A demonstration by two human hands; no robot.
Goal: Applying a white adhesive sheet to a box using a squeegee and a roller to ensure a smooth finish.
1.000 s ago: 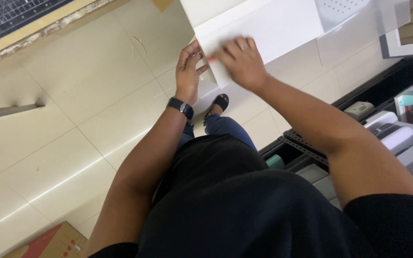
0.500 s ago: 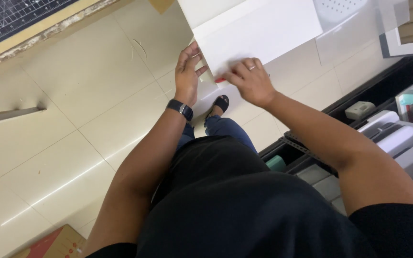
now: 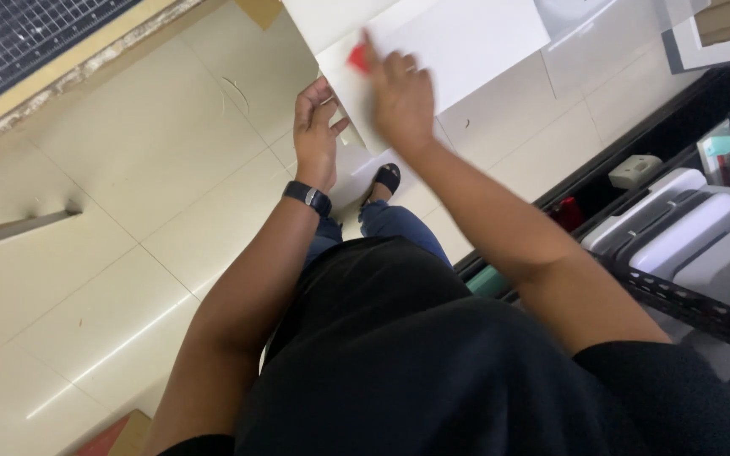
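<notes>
Person stands on pale tiled floor (image 3: 128,169), head camera looking down. Both hands up on a large white sheet (image 3: 466,42) held out over the floor, not resting on any bench. Left hand (image 3: 316,135) at the sheet's lower left edge, fingers curled round that edge, thumb side toward the body, gripping the sheet. Black wristwatch (image 3: 307,198) on the left wrist. Right hand (image 3: 400,97) lies flat on top of the sheet near its lower edge, fingers pinched on a small red object (image 3: 358,57) that presses against the paper; hand is motion-blurred, object's kind cannot be told. The two hands are near each other, not touching. Below them a dark sandal (image 3: 386,177) and blue jeans (image 3: 390,221) show. Along the right: black rack (image 3: 694,304) with a white machine (image 3: 686,232) on it. Upper left corner: dark gridded cutting mat (image 3: 19,42) on a wooden-edged surface.
</notes>
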